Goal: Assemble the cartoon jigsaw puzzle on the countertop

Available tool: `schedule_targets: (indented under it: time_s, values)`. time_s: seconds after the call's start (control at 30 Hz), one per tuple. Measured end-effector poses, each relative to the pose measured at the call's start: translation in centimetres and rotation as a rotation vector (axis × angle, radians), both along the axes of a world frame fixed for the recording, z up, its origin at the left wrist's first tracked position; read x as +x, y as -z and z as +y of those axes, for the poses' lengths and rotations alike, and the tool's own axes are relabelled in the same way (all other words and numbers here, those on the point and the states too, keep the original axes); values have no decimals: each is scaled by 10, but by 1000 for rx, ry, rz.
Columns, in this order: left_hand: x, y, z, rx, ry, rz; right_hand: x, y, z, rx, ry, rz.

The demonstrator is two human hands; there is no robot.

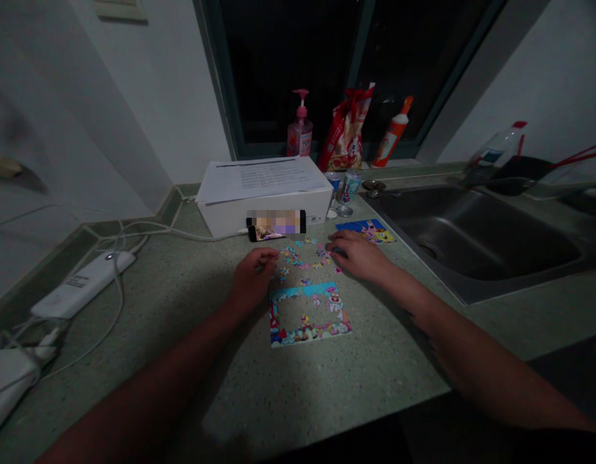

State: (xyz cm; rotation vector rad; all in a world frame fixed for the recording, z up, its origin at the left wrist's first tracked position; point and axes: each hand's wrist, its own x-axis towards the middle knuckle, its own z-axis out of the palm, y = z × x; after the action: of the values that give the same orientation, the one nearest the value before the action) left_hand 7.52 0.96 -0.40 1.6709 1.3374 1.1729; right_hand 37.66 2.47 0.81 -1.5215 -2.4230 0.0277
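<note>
A partly assembled jigsaw puzzle lies on the counter, its colourful border joined around a bare middle with a few pieces inside. Beyond it, loose jigsaw pieces are scattered in a rough ring. My left hand is at the left of these pieces, fingers curled and thumb against them; whether a piece is between them is too small to tell. On the right, my right hand reaches over the pieces, fingers apart and bent down at the ring's edge. Partly behind it lies a colourful cartoon picture.
A phone leans on a white box topped with papers. Cans stand beside the box. To the right is a steel sink; a power strip and cables lie left. Bottles and a red bag line the windowsill.
</note>
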Motion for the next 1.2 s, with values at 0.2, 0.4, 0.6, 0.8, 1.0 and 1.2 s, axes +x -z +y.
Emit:
schedule_targets:
  time_s: [0.2,0.4,0.6,0.8,1.0,1.2]
  values:
    - [0,0,0,-11,-1,0,-1,-1,-1,21,-12,4]
    - [0,0,1,-14,-3,-8,-3,-5,-3,28,-14,-3]
    - [0,1,0,8,13,1,-7,-8,-7,-4,-43,37]
    - [0,0,0,-12,5,-2,-9,-11,-10,-26,-61,19]
    - [0,-1,0,-2,11,5,-9,-11,-9,-7,3,-25]
    - [0,-1,-1,-28,2,22,-10,-7,-7,12,17,-38]
